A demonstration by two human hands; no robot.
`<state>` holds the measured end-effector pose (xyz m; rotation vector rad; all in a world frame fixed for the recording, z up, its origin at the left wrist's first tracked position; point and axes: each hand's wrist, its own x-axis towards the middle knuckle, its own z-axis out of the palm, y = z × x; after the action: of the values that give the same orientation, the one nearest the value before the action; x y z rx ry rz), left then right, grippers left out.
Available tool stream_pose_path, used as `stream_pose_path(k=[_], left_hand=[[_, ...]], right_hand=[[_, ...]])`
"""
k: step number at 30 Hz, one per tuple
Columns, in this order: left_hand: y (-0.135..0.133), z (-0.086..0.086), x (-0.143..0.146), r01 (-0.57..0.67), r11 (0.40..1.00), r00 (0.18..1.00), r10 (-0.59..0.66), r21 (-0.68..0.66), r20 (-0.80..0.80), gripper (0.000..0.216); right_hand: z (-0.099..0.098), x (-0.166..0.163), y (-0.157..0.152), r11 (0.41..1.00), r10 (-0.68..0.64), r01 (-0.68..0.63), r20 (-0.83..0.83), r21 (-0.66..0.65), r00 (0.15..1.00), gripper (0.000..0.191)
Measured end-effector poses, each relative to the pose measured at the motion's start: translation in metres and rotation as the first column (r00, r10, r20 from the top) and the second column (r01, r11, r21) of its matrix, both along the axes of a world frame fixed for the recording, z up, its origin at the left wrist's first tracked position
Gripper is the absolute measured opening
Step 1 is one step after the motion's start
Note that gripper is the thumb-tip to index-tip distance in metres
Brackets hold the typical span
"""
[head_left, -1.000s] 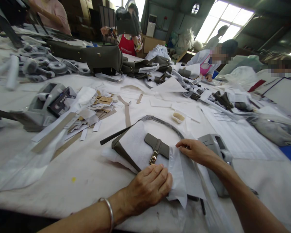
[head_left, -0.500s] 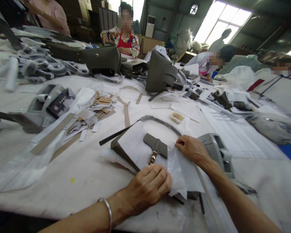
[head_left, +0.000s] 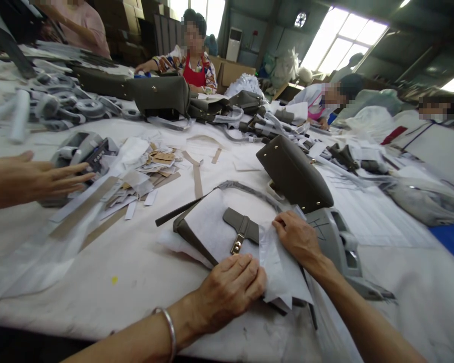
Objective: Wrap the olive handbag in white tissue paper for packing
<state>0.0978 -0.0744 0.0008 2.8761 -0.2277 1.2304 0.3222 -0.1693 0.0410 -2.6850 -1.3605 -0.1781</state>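
Now | two hands: left hand (head_left: 230, 290), right hand (head_left: 295, 237) | one handbag (head_left: 212, 227), flat

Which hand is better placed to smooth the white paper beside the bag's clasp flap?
Probably the right hand: its fingers already rest on the white paper next to the clasp flap. The left hand presses the bag's near edge.

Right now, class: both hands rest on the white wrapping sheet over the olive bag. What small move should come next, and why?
Probably the right hand should smooth the white sheet flat toward the bag's near edge, since it lies bunched and creased beside the clasp, while the left hand pins the bag down.
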Motion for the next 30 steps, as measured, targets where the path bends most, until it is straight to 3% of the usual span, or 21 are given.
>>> stream_pose_path(k=[8, 15, 19, 24, 27, 30], left_hand=[[0.002, 0.0, -0.001, -0.003, 1.0, 0.999, 0.003, -0.003, -0.047, 0.023], [0.002, 0.004, -0.002, 0.001, 0.999, 1.0, -0.003, -0.049, -0.031, 0.027], [0.001, 0.004, -0.002, -0.006, 0.999, 0.999, 0.004, -0.053, -0.042, 0.028], [0.002, 0.005, -0.002, -0.003, 0.999, 0.999, 0.001, -0.043, -0.04, 0.027], [0.002, 0.006, -0.002, -0.01, 0.999, 0.999, 0.008, -0.034, -0.036, 0.028], [0.002, 0.005, -0.002, -0.001, 1.0, 0.999, 0.0, -0.025, -0.045, 0.027]], right_hand=[[-0.014, 0.003, -0.011, 0.954, -0.012, 0.029, -0.06, 0.297, 0.998, 0.018], [-0.004, 0.011, -0.014, 0.954, 0.029, 0.047, -0.246, 0.298, 0.969, 0.021], [0.008, 0.01, -0.024, 0.924, 0.132, -0.045, -0.205, 0.38, 0.97, 0.018], [0.021, 0.001, -0.032, 0.904, 0.378, -0.335, -0.129, 0.267, 0.917, 0.027], [0.026, -0.006, -0.027, 0.906, 0.379, -0.373, 0.01, 0.202, 0.925, 0.026], [0.028, -0.014, -0.022, 0.911, 0.39, -0.392, 0.041, 0.129, 0.92, 0.007]])
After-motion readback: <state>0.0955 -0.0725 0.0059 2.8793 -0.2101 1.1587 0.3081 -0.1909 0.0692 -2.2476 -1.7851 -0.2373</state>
